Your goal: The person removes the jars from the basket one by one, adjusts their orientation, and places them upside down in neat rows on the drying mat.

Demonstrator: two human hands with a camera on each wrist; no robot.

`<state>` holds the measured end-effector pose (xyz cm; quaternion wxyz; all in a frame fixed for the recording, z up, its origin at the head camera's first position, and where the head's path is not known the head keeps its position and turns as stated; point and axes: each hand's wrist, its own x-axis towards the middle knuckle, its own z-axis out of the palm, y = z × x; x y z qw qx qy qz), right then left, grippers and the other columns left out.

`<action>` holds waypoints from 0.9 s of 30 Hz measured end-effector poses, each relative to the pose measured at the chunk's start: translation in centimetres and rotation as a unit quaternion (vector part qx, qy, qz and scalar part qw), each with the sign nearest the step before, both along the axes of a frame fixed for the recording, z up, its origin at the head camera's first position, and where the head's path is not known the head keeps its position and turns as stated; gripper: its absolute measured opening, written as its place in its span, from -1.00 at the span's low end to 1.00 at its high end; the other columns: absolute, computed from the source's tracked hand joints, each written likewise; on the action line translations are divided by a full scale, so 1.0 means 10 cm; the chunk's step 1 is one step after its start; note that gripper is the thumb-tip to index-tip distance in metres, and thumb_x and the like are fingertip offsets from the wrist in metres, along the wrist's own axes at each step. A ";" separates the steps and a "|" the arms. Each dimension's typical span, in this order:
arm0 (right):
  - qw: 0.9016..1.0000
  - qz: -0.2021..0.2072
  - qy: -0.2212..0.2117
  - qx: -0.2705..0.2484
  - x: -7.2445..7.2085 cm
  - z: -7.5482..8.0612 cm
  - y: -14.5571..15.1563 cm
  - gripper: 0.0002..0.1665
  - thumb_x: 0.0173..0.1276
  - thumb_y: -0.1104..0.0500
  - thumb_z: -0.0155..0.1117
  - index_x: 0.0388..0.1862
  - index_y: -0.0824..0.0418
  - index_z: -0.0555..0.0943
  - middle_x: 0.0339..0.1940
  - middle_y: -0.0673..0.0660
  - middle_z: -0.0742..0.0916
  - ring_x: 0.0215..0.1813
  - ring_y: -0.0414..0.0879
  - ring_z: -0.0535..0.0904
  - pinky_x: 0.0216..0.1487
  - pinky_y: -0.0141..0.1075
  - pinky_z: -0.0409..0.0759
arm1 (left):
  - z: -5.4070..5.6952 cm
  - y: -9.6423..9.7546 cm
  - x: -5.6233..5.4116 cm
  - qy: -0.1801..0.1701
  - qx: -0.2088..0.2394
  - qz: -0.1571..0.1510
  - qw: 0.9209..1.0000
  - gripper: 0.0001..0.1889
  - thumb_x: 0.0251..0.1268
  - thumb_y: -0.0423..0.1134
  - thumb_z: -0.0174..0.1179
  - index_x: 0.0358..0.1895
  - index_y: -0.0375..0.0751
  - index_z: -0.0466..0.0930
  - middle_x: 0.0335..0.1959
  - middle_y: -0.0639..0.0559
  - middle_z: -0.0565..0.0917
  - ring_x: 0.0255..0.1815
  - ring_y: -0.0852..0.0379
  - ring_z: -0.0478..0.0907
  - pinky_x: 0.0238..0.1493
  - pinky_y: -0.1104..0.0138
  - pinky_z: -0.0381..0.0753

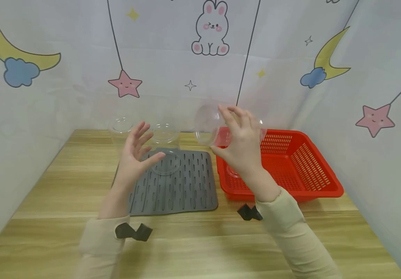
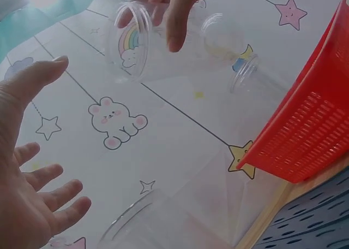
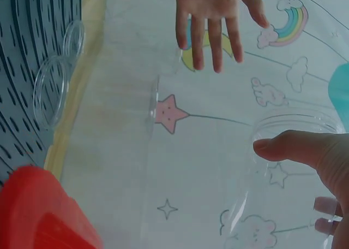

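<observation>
My right hand [image 1: 240, 145] grips a clear plastic jar [image 1: 208, 126] round its side, thumb opposite the fingers. The jar lies sideways in the air over the left part of the red basket, its round mouth facing left; in the left wrist view the same jar [image 2: 131, 47] shows a thick rim. My left hand [image 1: 134, 157] is raised over the grey mat with fingers spread, thumb towards the held jar, holding nothing. Behind that hand, two more clear jars stand upright, one jar [image 1: 165, 135] at the mat's back and one jar [image 1: 121, 126] farther left.
The red perforated basket [image 1: 284, 195] stands right of the ribbed grey drying mat [image 1: 183, 190]. Another clear jar [image 2: 248, 77] shows by the basket in the left wrist view. A wooden table [image 1: 193, 248] lies below, with a printed white curtain [image 1: 172, 46] behind.
</observation>
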<state>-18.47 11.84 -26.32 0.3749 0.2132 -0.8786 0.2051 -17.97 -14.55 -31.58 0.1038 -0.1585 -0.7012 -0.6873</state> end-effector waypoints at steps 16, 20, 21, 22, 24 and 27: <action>0.994 0.001 0.033 0.100 0.09 -0.39 -0.31 0.07 -0.19 0.05 0.71 0.37 0.04 0.42 0.27 0.20 0.51 0.31 0.15 0.34 0.40 0.21 0.28 | -0.14 0.18 -0.03 -0.004 -0.012 -0.072 0.997 0.02 0.13 -0.51 0.33 0.58 -0.01 -0.10 0.59 0.00 0.03 0.56 -0.14 0.05 0.51 -0.12 0.10; 0.993 -0.003 0.031 0.112 0.10 -0.44 -0.36 0.07 -0.19 0.02 0.71 0.37 0.02 0.42 0.27 0.18 0.51 0.31 0.14 0.35 0.39 0.21 0.30 | -0.17 0.21 -0.03 -0.005 -0.034 -0.086 0.996 0.05 0.12 -0.44 0.37 0.58 0.04 -0.12 0.60 0.02 0.01 0.57 -0.13 0.05 0.49 -0.11 0.16; 0.993 -0.004 0.032 0.114 0.11 -0.45 -0.37 0.07 -0.19 0.01 0.71 0.37 0.02 0.42 0.27 0.18 0.52 0.31 0.15 0.36 0.39 0.21 0.31 | -0.17 0.22 -0.03 -0.008 -0.040 -0.089 0.995 0.05 0.12 -0.43 0.38 0.58 0.06 -0.12 0.60 0.03 0.01 0.57 -0.12 0.06 0.49 -0.09 0.18; 0.993 -0.005 0.034 0.116 0.11 -0.47 -0.38 0.07 -0.20 0.01 0.71 0.37 0.02 0.42 0.27 0.18 0.52 0.31 0.15 0.37 0.38 0.21 0.32 | -0.18 0.22 -0.04 -0.008 -0.044 -0.091 0.995 0.05 0.12 -0.43 0.38 0.58 0.07 -0.12 0.60 0.04 0.01 0.56 -0.11 0.07 0.48 -0.09 0.20; 0.992 -0.005 0.036 0.119 0.11 -0.49 -0.39 0.07 -0.21 0.01 0.72 0.36 0.01 0.43 0.26 0.18 0.53 0.30 0.15 0.38 0.36 0.21 0.34 | -0.18 0.24 -0.04 -0.011 -0.047 -0.096 0.994 0.06 0.10 -0.43 0.39 0.58 0.10 -0.12 0.60 0.06 0.01 0.56 -0.09 0.09 0.47 -0.06 0.24; 0.992 -0.005 0.038 0.122 0.11 -0.52 -0.41 0.07 -0.23 0.03 0.72 0.35 0.01 0.45 0.25 0.17 0.54 0.30 0.14 0.38 0.35 0.21 0.35 | -0.19 0.26 -0.03 -0.008 -0.050 -0.105 0.993 0.07 0.10 -0.44 0.39 0.58 0.10 -0.12 0.60 0.01 0.00 0.55 -0.10 0.11 0.45 -0.07 0.28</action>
